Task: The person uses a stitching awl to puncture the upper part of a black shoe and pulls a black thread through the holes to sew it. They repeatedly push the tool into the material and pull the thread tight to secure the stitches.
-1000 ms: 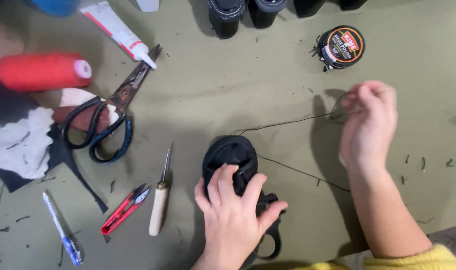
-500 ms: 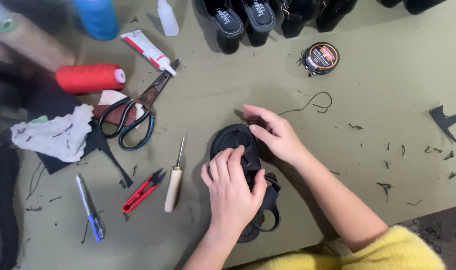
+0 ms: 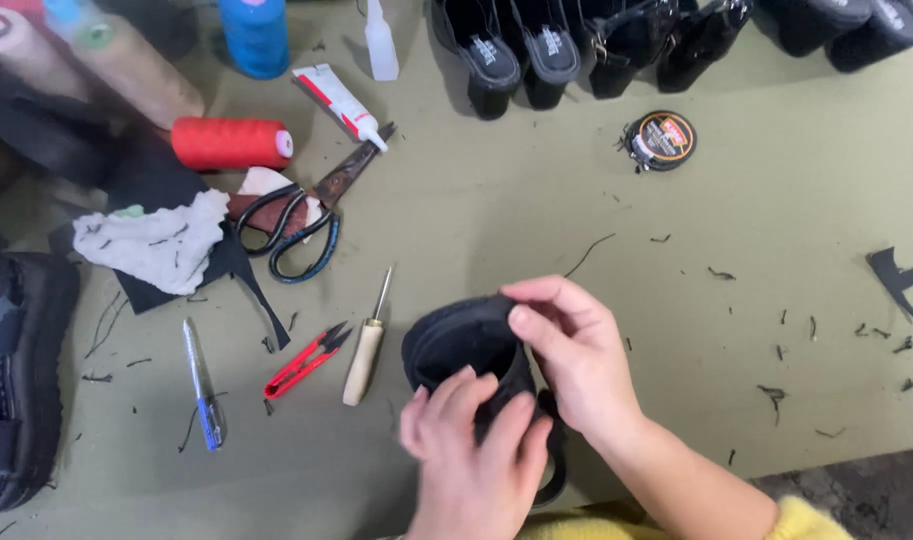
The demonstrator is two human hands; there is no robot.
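A black sandal (image 3: 463, 345) lies on the olive work surface (image 3: 736, 230) near its front edge. My left hand (image 3: 473, 455) grips the shoe from below, fingers over its strap. My right hand (image 3: 571, 355) holds its upper right edge, thumb and fingers pinching the rim. A thin black thread (image 3: 588, 255) trails away from the shoe toward the back. Just left of the shoe lies an awl with a wooden handle (image 3: 364, 345), and beside it red thread snips (image 3: 304, 362).
Large black scissors (image 3: 311, 215), a red thread spool (image 3: 228, 143), a blue spool (image 3: 255, 35), a glue tube (image 3: 341, 103), a white rag (image 3: 156, 245) and a blue pen (image 3: 201, 385) sit at left. Black shoes (image 3: 521, 50) line the back; a round tin (image 3: 659, 140) sits nearby.
My right hand came back from the pulled thread at the right and took hold of the shoe's edge. The shoe is now tilted up between both hands.
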